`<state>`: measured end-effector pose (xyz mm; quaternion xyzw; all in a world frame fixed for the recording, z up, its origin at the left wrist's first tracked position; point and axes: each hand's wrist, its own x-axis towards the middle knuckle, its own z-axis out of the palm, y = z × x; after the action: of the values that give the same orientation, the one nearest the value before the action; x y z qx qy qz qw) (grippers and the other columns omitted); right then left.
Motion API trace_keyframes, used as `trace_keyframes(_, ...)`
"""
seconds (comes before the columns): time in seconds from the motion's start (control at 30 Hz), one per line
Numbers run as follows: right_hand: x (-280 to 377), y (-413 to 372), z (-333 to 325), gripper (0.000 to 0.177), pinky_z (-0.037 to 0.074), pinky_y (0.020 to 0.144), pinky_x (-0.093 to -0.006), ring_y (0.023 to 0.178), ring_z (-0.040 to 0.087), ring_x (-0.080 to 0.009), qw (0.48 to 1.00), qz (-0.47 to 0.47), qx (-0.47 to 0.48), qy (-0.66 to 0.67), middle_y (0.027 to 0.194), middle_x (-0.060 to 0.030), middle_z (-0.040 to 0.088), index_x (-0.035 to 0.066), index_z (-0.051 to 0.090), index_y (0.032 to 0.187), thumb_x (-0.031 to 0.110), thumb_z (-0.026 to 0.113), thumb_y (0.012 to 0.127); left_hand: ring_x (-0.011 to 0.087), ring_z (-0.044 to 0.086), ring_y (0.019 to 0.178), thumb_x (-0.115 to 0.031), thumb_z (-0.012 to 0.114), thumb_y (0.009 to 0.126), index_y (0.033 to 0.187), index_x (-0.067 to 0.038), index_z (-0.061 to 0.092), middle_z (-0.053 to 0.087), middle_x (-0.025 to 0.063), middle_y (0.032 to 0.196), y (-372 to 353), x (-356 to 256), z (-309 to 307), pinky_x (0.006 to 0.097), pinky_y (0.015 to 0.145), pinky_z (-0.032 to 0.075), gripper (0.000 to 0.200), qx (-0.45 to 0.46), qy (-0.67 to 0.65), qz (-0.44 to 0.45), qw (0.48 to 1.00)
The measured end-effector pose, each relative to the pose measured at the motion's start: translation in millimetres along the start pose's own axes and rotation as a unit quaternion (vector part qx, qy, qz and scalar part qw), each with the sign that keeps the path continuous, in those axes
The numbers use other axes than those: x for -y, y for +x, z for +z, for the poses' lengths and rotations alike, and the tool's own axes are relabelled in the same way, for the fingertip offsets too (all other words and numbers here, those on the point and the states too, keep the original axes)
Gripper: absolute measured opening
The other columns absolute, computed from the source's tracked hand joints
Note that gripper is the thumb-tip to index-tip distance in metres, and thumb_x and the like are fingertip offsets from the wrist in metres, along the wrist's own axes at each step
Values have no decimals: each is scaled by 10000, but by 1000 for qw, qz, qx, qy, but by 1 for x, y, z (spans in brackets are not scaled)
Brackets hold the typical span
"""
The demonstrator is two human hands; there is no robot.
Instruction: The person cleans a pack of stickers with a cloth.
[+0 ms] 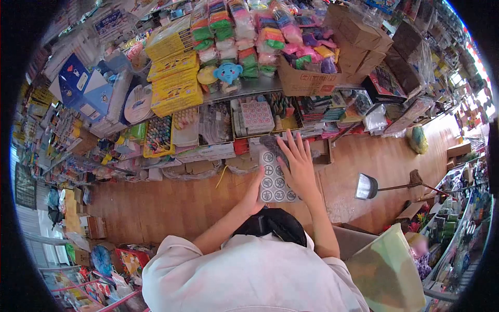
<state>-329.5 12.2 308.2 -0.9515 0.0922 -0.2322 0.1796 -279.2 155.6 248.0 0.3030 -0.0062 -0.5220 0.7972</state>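
A flat pack printed with rows of round black-and-white designs is between my hands, above the wooden floor. My left hand holds its left edge, with the fingers mostly hidden at the pack. Across the pack's upper right part lies my right hand, its fingers stretched out and spread. Dark crinkled plastic shows at the top of the pack beside my right fingers. Ahead, on the shelf, sits a similar pack with round reddish designs.
Shelves ahead hold yellow boxes, bags of coloured material and an open cardboard box. A dustpan with a long handle is on the floor to the right. A pale green sheet stands at the lower right.
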Motion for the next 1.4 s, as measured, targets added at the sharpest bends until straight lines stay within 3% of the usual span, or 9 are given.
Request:
trace_keyframes(0.2,37,-41,-9,551,187,1088,-509,1343,242,-380,998,-30,63,6,1459,-111,303,167,416,1363,214,586,841,221,530,1149,-480,361,956,1337,-125,410,521,75,1286,4,-28,-6,396,970,434,523,-44,-13,29,999)
trace_keyframes(0.27,46,-59,-7,555,183,1090,-509,1346,243,-375,996,-20,82,21,1461,-111,300,166,414,1365,203,586,838,220,541,1136,-491,355,954,1320,-112,436,533,75,1276,5,-34,-12,396,967,437,533,31,-35,47,998)
trace_keyframes(0.3,45,-60,-6,569,175,1092,-509,1348,243,-372,996,-16,84,29,1463,-104,299,169,409,1370,183,591,831,220,546,1130,-499,356,951,1319,-108,438,536,75,1273,6,-32,-13,390,965,438,544,10,-34,51,998)
trace_keyframes(0.53,-1,2,-4,520,154,1095,-517,1359,205,-373,1000,7,10,27,1477,-89,273,184,405,1369,195,546,869,217,505,1179,-503,379,941,1362,-108,361,490,84,1310,-4,-22,9,408,991,423,577,-3,9,-19,1000)
trace_keyframes(0.67,5,0,-4,528,154,1091,-531,1361,195,-378,1000,-10,9,3,1481,-92,262,198,402,1371,201,554,866,229,530,1148,-510,377,939,1355,-103,367,493,92,1308,-2,-32,12,411,981,433,582,-23,40,22,999)
trace_keyframes(0.73,19,-26,-6,547,150,1088,-542,1362,191,-384,997,-20,69,33,1482,-98,257,207,397,1376,204,568,856,228,534,1142,-516,370,939,1347,-98,381,503,95,1298,3,-41,2,405,977,436,584,-11,25,41,999)
trace_keyframes(0.93,35,-52,-7,547,133,1094,-543,1367,175,-392,995,10,96,38,1484,-128,245,178,399,1375,181,565,853,214,544,1130,-528,352,939,1321,-81,420,531,87,1271,1,-38,-1,384,962,444,592,-6,6,59,998)
trace_keyframes(1.13,-7,3,1,566,157,1090,-531,1361,210,-372,999,42,-6,6,1479,-108,263,190,397,1376,186,583,842,211,530,1146,-468,416,940,1386,-117,301,464,81,1323,1,-15,2,418,950,464,579,22,29,-19,999)
trace_keyframes(1.4,49,-47,0,561,188,1083,-525,1341,248,-375,998,-5,56,17,1465,-112,289,165,413,1362,198,589,830,216,535,1139,-558,291,941,1333,-126,409,514,71,1281,8,-20,-10,399,945,456,596,-9,8,26,1000)
